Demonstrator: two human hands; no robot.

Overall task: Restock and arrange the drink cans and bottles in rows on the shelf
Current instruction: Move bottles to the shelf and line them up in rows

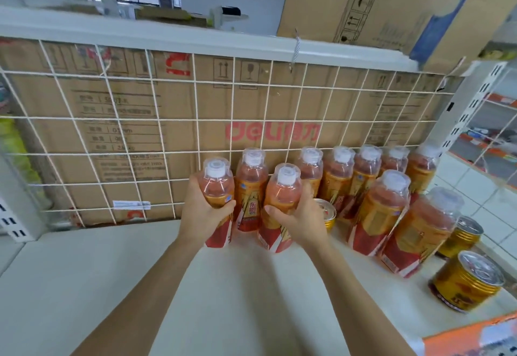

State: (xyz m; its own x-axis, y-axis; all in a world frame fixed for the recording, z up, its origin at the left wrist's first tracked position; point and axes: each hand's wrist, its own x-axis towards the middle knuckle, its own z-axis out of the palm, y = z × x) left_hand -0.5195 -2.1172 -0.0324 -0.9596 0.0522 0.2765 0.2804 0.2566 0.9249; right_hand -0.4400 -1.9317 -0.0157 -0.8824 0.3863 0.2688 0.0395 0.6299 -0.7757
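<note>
Now, my left grip [205, 211] is clamped round one orange bottle [217, 187], my right grip [302, 217] round a second bottle [281, 201], low over the shelf [112, 271].

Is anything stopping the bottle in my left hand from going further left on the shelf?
Nothing visible: the shelf left of that bottle lies bare to the wire grid; other bottles and cans stand rightward.
</note>
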